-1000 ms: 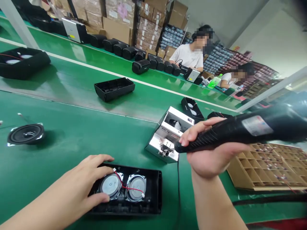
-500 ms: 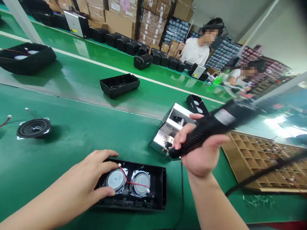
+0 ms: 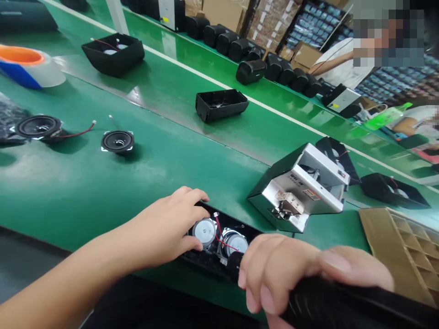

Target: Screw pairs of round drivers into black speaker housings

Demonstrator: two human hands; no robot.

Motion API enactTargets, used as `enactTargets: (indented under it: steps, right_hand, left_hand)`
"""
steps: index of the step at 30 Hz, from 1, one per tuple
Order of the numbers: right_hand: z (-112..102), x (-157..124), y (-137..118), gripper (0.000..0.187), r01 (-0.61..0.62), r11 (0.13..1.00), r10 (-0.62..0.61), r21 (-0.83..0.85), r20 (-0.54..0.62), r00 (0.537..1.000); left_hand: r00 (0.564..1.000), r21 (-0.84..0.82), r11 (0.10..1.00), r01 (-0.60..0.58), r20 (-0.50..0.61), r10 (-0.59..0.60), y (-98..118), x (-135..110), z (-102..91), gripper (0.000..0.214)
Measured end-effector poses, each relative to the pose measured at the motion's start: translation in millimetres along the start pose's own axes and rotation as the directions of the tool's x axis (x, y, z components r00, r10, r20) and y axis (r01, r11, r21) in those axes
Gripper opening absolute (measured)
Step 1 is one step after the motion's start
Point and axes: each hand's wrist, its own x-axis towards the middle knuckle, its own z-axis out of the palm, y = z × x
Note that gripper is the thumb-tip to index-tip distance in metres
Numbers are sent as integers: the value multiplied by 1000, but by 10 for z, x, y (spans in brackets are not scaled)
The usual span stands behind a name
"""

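wrapped tight round the black screwdriver [image 3: 343, 306], right hand [image 3: 302, 274] points its tip down into the open speaker case [image 3: 219, 249] at the table's [image 3: 85, 192] near edge, while left hand [image 3: 168, 228] lies spread on the case's end, pinning it so it can't slide.

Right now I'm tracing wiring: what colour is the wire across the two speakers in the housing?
Red wire, clearest in the head view.

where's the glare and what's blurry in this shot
Head view: overhead light glares off the glossy green belt and the silver metal box; the right hand and its black tool loom large and soft at the bottom edge; the left hand on the speaker housing is fairly sharp; lines bow towards the edges, and faces are pixelated.
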Motion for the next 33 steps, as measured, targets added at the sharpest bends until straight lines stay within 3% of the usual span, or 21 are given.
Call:
enactTargets:
  steps: [5,10,18,21,25,33]
  right_hand:
    - [262,112,-92,53,-26,1000,26,-8,40,999]
    - [361,52,-133,21,-1,998,-1,65,31,1000]
    - [445,45,-133,17,-57,997,56,58,18,998]
    - [417,21,-134,20,-87,994,80,67,103,992]
    - [427,-73,20,22,33,992,-61,124,233,971]
    - [431,-185,251,24,127,977,-165,172,231,959]
  left_hand:
    - [1000,-16,1000,4,6,-4,60,-4,-56,45]
    - [1000,-14,1000,5,18,-4,83,19,-60,43]
    - [1000,-26,1000,-4,10,5,81,15,-72,39]
    - [999,-20,1000,2,38,-2,99,13,-90,36]
    - [1000,11,1000,-17,10,17,88,-23,-52,37]
    - [999,27,999,-43,-29,44,66,-66,0,35]
